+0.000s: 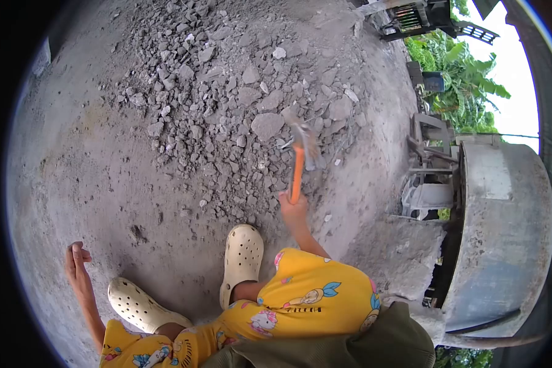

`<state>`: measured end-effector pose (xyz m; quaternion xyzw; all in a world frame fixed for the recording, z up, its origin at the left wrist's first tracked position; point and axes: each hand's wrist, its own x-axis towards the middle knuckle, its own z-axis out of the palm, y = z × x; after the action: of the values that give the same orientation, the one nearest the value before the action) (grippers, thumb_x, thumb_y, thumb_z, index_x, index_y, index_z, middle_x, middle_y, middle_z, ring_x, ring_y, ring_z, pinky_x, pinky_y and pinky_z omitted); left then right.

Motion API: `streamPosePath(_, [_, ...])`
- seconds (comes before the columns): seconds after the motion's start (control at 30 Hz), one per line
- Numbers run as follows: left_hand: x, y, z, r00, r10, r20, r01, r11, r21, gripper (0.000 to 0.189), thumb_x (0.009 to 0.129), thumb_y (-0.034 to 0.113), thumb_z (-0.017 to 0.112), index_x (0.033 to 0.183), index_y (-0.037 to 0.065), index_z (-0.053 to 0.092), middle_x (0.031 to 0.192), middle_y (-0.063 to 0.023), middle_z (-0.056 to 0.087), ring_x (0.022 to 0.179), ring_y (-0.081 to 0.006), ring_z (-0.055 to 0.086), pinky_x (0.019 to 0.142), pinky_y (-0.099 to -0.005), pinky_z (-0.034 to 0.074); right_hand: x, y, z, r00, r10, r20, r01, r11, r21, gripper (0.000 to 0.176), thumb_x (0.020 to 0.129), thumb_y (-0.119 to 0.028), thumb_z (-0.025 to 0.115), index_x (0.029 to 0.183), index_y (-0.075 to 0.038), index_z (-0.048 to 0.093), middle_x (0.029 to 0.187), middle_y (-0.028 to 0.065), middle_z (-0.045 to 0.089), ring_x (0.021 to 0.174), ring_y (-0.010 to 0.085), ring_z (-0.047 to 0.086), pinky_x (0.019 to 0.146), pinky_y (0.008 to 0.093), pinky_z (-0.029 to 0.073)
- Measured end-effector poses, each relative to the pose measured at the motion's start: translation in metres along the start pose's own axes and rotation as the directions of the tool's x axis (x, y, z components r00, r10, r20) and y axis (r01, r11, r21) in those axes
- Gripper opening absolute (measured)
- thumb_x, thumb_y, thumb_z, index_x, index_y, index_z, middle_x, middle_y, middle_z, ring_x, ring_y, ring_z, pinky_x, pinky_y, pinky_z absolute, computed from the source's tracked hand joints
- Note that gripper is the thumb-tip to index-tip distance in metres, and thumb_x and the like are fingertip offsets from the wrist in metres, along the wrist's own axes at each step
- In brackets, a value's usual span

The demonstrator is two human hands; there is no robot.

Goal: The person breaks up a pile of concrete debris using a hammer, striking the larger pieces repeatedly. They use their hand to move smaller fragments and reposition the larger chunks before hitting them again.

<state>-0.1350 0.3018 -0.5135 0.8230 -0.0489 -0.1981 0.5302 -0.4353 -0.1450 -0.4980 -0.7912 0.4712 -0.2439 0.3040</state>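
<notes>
My right hand (294, 210) is closed around the orange handle of a hammer (297, 173). The metal head is smeared by motion, over the right side of a spread of broken grey rubble (208, 86). Close to the head lies a larger flat chunk (267, 126). Off to the left, my left hand (76, 264) hangs above the bare grey floor with its fingers curled together. I see nothing in it, and it touches nothing.
Below me are my two cream clogs (243, 254), at the near edge of the rubble. A large grey metal drum (503, 239) stands at the right. Beyond it are a wooden frame (432, 132) and green plants (457, 73). The grey floor (73, 178) extends left.
</notes>
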Motion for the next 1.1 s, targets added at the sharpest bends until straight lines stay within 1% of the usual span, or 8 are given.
streamPosePath(0.07, [-0.003,-0.005,0.0,1.0,0.007,-0.021,-0.007,1.0,0.0,0.034,0.093,0.032,0.041,0.093,0.002,0.056,0.068,-0.0012,0.047,0.064,-0.01,0.043,0.061,-0.0245,0.038,-0.006,-0.039,0.007,0.781,0.54,0.314,-0.579,0.814,0.041,0.013,0.074,-0.008,0.062,0.078,-0.003,0.052,0.053,-0.0018,0.044,0.039,0.0069,0.041,0.037,0.0233,0.034])
streamPosePath(0.17, [-0.004,-0.006,-0.009,1.0,0.006,-0.029,-0.005,1.0,0.004,0.034,0.093,0.032,0.041,0.093,0.002,0.056,0.068,-0.0012,0.048,0.064,-0.01,0.044,0.062,-0.0243,0.038,0.006,-0.054,0.002,0.83,0.413,0.375,-0.53,0.793,0.299,0.016,0.074,-0.013,0.062,0.074,-0.002,0.051,0.05,0.0008,0.045,0.037,0.0107,0.043,0.037,0.0225,0.035])
streamPosePath(0.37, [-0.007,-0.004,-0.006,0.997,-0.041,-0.058,0.04,0.999,-0.016,0.036,0.092,0.034,0.041,0.095,0.001,0.056,0.069,-0.0012,0.048,0.064,-0.0101,0.044,0.063,-0.0242,0.038,0.08,-0.159,-0.073,0.992,-0.085,0.092,0.024,0.85,0.527,0.007,0.076,-0.005,0.054,0.078,-0.002,0.048,0.053,0.0044,0.044,0.043,0.0135,0.044,0.045,0.0283,0.04])
streamPosePath(0.53, [0.0,0.01,0.004,0.998,-0.04,-0.052,0.041,0.999,0.014,0.038,0.092,0.036,0.042,0.096,0.001,0.056,0.069,-0.0011,0.047,0.065,-0.0103,0.044,0.064,-0.0245,0.038,0.07,-0.156,-0.063,0.892,-0.354,-0.28,0.449,0.634,0.63,0.005,0.078,0.001,0.046,0.076,-0.003,0.045,0.052,0.0031,0.04,0.044,0.013,0.038,0.049,0.0307,0.041])
streamPosePath(0.63, [0.006,0.0,0.002,0.999,-0.032,-0.025,0.031,0.999,-0.024,0.038,0.092,0.036,0.041,0.095,0.001,0.056,0.068,-0.0012,0.047,0.065,-0.0104,0.044,0.065,-0.0244,0.038,0.007,-0.023,-0.022,0.997,0.055,-0.059,-0.035,0.951,0.308,0.011,0.078,-0.012,0.058,0.074,-0.004,0.052,0.057,0.0029,0.05,0.047,0.0087,0.047,0.045,0.0249,0.04])
streamPosePath(0.73, [0.004,-0.008,-0.004,1.0,-0.013,-0.028,0.013,1.0,-0.006,0.038,0.092,0.035,0.041,0.095,0.001,0.056,0.068,-0.0012,0.048,0.065,-0.01,0.044,0.065,-0.0242,0.038,-0.033,-0.024,-0.001,0.784,0.542,0.301,-0.592,0.8,0.102,0.009,0.073,-0.005,0.061,0.075,-0.003,0.053,0.049,-0.001,0.046,0.039,0.0071,0.043,0.038,0.0218,0.033])
streamPosePath(0.93, [-0.007,-0.018,-0.017,0.998,-0.018,-0.065,0.017,1.0,-0.017,0.036,0.092,0.034,0.041,0.093,0.001,0.057,0.069,-0.0009,0.049,0.065,-0.0097,0.046,0.065,-0.0248,0.039,0.04,-0.108,-0.042,0.95,0.091,0.299,-0.211,0.892,0.399,0.01,0.072,-0.009,0.061,0.072,-0.001,0.054,0.051,-0.0002,0.048,0.039,0.0073,0.042,0.037,0.0223,0.032])
streamPosePath(1.1, [-0.006,0.017,0.004,0.996,-0.029,-0.079,0.028,1.0,-0.012,0.037,0.092,0.034,0.041,0.093,0.0,0.056,0.069,-0.0013,0.049,0.065,-0.0099,0.045,0.065,-0.0244,0.039,0.08,-0.196,-0.055,0.898,-0.408,-0.164,0.389,0.564,0.729,0.011,0.078,-0.005,0.054,0.071,-0.004,0.046,0.056,0.0039,0.048,0.046,0.0098,0.044,0.044,0.0242,0.037])
